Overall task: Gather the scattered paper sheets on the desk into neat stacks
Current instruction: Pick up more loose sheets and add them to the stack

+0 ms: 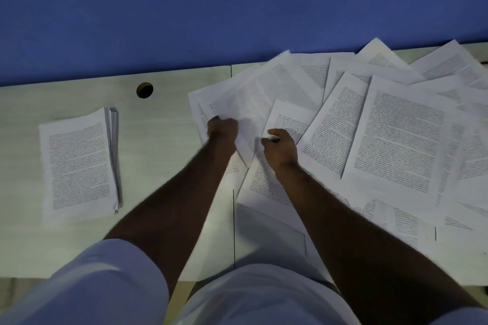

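Observation:
Several printed paper sheets (401, 134) lie scattered and overlapping across the right half of the pale desk (163, 119). A gathered stack of sheets (79, 163) rests on the desk at the left. My left hand (223, 130) grips the lower edge of a small bunch of lifted sheets (258, 97) near the middle of the desk. My right hand (281, 146), just to its right, pinches the edge of a sheet (289, 116) lying on the pile. The lifted sheets are blurred.
A round cable hole (144, 90) sits in the desk behind the stack. A blue wall (237, 8) rises behind the desk's far edge. A seam (234, 229) runs down the desk between my forearms. Some sheets hang over the near right edge.

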